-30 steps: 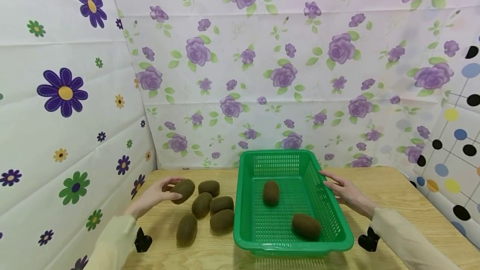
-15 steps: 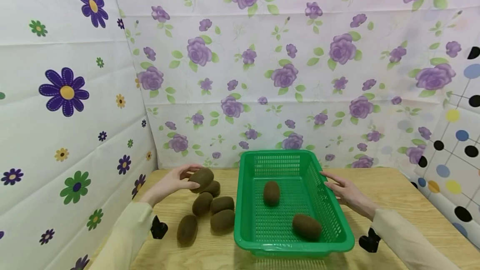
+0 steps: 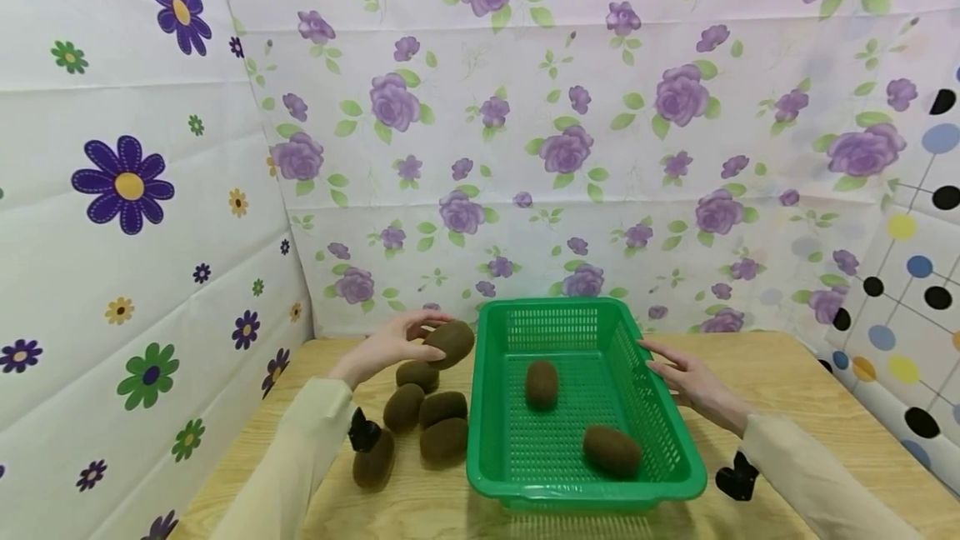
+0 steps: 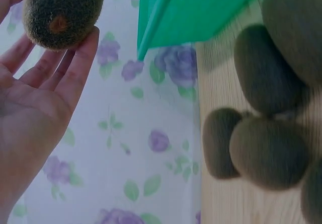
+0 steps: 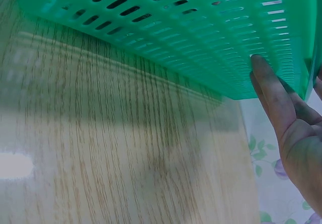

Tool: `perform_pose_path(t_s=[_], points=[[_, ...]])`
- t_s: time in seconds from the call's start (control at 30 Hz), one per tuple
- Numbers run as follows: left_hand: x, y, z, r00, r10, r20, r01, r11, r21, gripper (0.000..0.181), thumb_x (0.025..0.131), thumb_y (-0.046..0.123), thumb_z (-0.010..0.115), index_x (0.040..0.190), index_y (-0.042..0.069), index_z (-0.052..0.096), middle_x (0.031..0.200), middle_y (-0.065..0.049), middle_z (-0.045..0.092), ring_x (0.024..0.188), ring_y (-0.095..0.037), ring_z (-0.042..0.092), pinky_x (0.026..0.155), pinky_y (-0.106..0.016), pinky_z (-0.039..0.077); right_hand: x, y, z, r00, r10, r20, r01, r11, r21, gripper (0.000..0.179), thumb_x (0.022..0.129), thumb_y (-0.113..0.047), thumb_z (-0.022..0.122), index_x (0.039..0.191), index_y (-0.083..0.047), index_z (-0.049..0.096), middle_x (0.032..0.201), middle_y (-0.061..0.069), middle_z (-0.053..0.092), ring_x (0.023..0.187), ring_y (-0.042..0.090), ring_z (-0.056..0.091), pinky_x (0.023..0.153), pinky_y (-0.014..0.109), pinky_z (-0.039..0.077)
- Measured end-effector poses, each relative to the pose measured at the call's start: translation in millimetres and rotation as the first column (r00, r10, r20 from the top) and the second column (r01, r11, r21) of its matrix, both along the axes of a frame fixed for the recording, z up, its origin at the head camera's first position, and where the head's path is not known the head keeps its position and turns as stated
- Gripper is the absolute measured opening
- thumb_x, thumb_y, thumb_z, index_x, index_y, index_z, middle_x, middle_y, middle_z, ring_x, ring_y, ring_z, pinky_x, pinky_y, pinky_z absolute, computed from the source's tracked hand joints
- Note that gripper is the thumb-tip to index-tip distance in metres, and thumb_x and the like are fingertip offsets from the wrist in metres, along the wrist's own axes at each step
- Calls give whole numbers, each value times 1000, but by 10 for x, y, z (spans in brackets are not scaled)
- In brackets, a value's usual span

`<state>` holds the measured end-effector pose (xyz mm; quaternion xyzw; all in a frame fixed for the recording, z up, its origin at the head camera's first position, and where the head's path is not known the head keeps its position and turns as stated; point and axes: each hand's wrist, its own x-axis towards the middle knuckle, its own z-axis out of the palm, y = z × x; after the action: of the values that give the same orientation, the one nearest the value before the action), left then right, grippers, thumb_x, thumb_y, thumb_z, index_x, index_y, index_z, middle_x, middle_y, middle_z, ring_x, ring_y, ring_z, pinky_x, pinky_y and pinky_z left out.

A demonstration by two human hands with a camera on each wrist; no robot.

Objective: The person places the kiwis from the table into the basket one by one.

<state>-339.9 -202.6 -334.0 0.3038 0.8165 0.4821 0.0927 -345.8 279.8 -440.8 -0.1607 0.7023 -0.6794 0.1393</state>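
Observation:
My left hand (image 3: 397, 345) pinches a brown, fuzzy kiwi (image 3: 448, 344) between thumb and fingers, raised just left of the green plastic basket (image 3: 486, 490). In the left wrist view, the round end of the held kiwi (image 4: 65, 12) faces the camera. Two kiwis lie inside the basket, one toward the back (image 3: 542, 384) and another by the front right (image 3: 612, 450). My right hand (image 3: 697, 386) holds the basket's right rim; in the right wrist view its fingers (image 5: 271, 90) lie against the slotted outer wall.
Several kiwis rest on the wooden table (image 3: 337, 515) left of the basket, among them a front one (image 3: 372, 465) partly hidden by the black wrist device (image 3: 364, 432). Flowered sheets (image 3: 517, 148) stand behind and to the left; a dotted one (image 3: 907, 298) hangs right.
My left hand has carried the kiwi rightward and up, from the table's left side over the other kiwis to beside the basket's rim. The right hand and basket stay put.

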Motion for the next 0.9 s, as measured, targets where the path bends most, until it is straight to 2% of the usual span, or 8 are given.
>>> perform_pose_path(t_s=[0.13, 0.27, 0.4, 0.5, 0.57, 0.63, 0.77, 0.9], points=[[-32, 195, 0, 999, -45, -27, 45, 999, -19, 53, 82, 21, 69, 130, 15, 48, 128, -3, 45, 115, -21, 43, 92, -43, 35, 10, 3, -1, 1000, 0, 5, 0, 1000, -2, 56, 97, -17, 44, 146, -10, 16, 116, 24, 49, 94, 31, 57, 79, 49, 45], [-56, 411, 1, 993, -110, -38, 110, 994, -9, 51, 83, 14, 66, 130, 10, 47, 128, -6, 46, 114, -23, 43, 89, -42, 37, 9, -4, 6, 1000, -12, -7, 12, 1000, 14, 56, 97, -18, 44, 145, -9, 16, 134, 30, 29, 104, 35, 52, 79, 48, 45], [17, 653, 94, 987, -162, -16, 162, 987, 2, 51, 83, 6, 64, 130, 3, 45, 128, -13, 45, 114, -29, 43, 88, -42, 38, 13, -10, 12, 1000, -19, -14, 20, 1000, 21, 56, 97, -19, 44, 145, -10, 16, 140, 28, 19, 109, 35, 49, 79, 48, 45], [67, 837, 146, 981, -192, 7, 193, 981, -4, 51, 84, 5, 63, 130, 0, 45, 129, -16, 43, 114, -30, 42, 88, -38, 38, 15, 0, 15, 1000, -16, 3, 16, 1000, 11, 57, 97, -18, 45, 146, -10, 16, 128, 25, 38, 104, 35, 52, 79, 49, 45], [73, 948, 143, 977, -212, 18, 212, 977, -6, 50, 84, 5, 63, 130, 0, 45, 129, -16, 43, 114, -29, 42, 88, -35, 39, 15, 9, 8, 1000, -6, 10, 6, 1000, 8, 57, 97, -18, 44, 146, -10, 16, 102, 16, 54, 95, 30, 57, 79, 49, 45], [6, 1051, 68, 974, -224, 18, 224, 975, -8, 49, 84, 8, 64, 130, 3, 47, 128, -11, 45, 113, -26, 43, 88, -34, 39, 13, 9, 2, 1000, -2, 17, 2, 1000, 5, 57, 97, -18, 45, 146, -11, 16, 85, 11, 55, 89, 28, 58, 79, 49, 45], [-135, 1245, -65, 973, -232, 8, 232, 973, -14, 49, 83, 14, 67, 128, 11, 51, 124, -1, 48, 111, -16, 45, 89, -31, 38, 6, 7, -1, 1000, -5, 8, 5, 1000, 13, 56, 98, -17, 43, 146, -11, 16, 102, 19, 55, 91, 29, 58, 78, 48, 45], [-202, 1419, -136, 970, -244, 1, 244, 970, 9, 48, 82, 12, 68, 127, 9, 52, 121, -1, 51, 106, -15, 49, 86, -30, 41, 1, -7, 7, 1000, -13, 5, 13, 1000, 13, 56, 97, -17, 44, 146, -11, 17, 133, 29, 32, 104, 35, 52, 79, 49, 45]])
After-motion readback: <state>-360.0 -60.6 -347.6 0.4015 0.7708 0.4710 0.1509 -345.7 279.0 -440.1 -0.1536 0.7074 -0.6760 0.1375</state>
